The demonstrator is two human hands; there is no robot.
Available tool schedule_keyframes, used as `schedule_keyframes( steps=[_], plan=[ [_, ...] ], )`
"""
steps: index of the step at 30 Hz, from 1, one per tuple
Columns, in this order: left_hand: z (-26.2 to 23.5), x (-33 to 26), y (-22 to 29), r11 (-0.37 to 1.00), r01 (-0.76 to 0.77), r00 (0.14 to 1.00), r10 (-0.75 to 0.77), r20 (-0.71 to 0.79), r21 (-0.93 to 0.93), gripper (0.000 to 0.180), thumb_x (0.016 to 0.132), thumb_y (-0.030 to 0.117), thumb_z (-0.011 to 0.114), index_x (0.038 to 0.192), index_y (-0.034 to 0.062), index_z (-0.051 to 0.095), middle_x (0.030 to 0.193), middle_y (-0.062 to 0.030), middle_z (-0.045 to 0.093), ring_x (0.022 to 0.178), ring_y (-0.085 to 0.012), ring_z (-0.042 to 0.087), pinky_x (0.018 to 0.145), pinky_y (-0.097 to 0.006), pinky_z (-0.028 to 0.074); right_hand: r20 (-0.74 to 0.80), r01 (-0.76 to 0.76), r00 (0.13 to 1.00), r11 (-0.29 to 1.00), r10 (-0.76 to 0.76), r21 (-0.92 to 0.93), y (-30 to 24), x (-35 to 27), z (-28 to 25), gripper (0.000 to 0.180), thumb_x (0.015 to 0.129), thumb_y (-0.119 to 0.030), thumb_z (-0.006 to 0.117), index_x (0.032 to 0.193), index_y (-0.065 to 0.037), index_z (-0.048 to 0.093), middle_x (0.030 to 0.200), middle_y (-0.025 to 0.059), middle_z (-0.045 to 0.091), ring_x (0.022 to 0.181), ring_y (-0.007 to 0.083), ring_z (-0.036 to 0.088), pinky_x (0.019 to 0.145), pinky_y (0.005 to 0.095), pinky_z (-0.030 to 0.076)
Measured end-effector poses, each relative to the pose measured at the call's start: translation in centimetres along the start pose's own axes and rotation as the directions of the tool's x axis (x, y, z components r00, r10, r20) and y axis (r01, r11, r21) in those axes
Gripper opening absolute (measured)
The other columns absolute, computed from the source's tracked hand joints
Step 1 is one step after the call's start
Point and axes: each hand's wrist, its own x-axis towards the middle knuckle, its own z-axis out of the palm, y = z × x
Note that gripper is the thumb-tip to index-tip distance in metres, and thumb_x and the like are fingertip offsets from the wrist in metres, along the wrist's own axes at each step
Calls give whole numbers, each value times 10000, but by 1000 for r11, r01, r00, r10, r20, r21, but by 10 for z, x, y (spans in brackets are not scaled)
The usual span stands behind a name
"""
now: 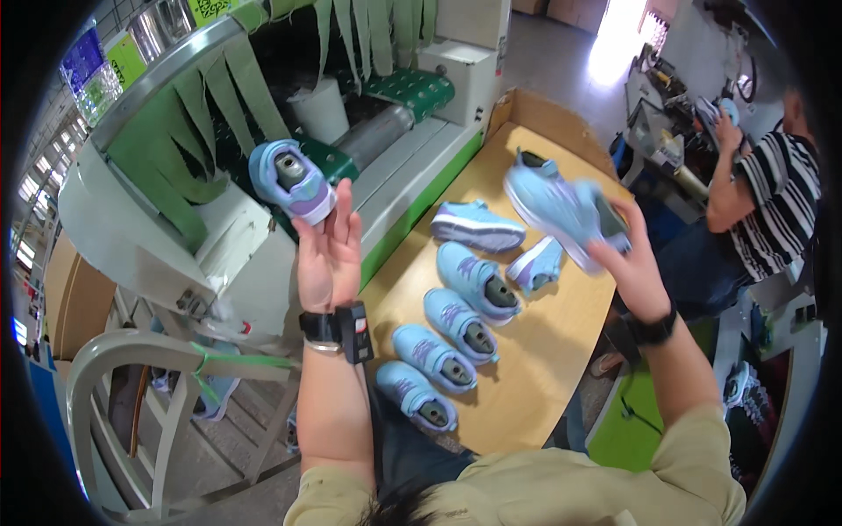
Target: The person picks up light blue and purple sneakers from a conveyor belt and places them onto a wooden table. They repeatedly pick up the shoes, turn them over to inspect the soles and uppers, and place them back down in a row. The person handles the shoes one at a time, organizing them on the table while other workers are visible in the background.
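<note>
At the machine's opening my left hand (331,250) grips a light blue and lilac sneaker (279,167) by its heel, thumb on one side and fingers on the other. A dark grey last fills the shoe's opening. My right hand (638,272) is closed around the heel end of another blue sneaker (553,203), blurred by motion, above the far right of the wooden table (526,368). Below it a sneaker (478,226) lies on its side, with a smaller-looking one (537,265) beside it. Several more sneakers (456,323) stand in a slanting row along the table's left side.
The machine has green strip curtains (189,131) and a green dotted conveyor belt (408,92). A white cup-like cylinder (320,110) stands at the belt. A grey metal rack (149,351) is at my left. On the right, a person in a striped shirt (781,202) works at another bench.
</note>
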Motion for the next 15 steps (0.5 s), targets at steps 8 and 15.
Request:
schedule_keyframes(
  steps=[8, 15],
  plan=[
    [-1, -15, -2, 989, 134, 991, -135, 12, 54, 524, 1055, 352, 325, 1486, 55, 302, 1581, -132, 246, 1363, -284, 423, 1073, -448, 406, 137, 302, 952, 914, -273, -272, -8, 269, 146, 639, 883, -264, 689, 1432, -136, 388, 1067, 190, 633, 1012, 291, 610, 908, 363, 464],
    [-10, -23, -1, 963, 228, 974, -225, -33, 146, 551, 1043, 350, 367, 1512, 80, 264, 1579, -145, 248, 1366, -338, 403, 1094, -461, 366, 282, 174, 958, 893, -56, -414, 20, 289, 168, 733, 905, -316, 653, 1512, -135, 284, 1122, 256, 638, 1087, 359, 609, 951, 404, 451]
  ],
)
